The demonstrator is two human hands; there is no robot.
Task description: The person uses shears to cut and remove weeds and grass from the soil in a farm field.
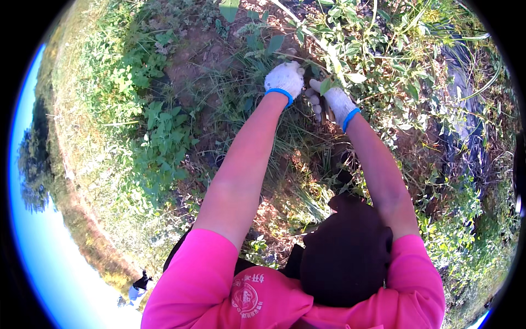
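Note:
My left hand (284,79), in a white knit glove with a blue cuff, is low among the grass and weeds. Its back faces me, so the fingers and anything in them are hidden. Just to its right, my right hand (335,100) wears a matching glove. Its fingers curl around a narrow brown thing that looks like a tool handle (326,114); the rest of it is lost in shade. Long green grass (296,127) lies below both hands. A thick pale plant stem (302,26) slants down towards my right hand.
Broad-leaved weeds (164,140) grow at left beside bare soil (197,57). Dense leafy plants (370,53) stand at right, near a strip of dark plastic sheeting (462,103). A dark, unclear object (347,251) blocks the lower middle. Another person (139,288) is far off at lower left.

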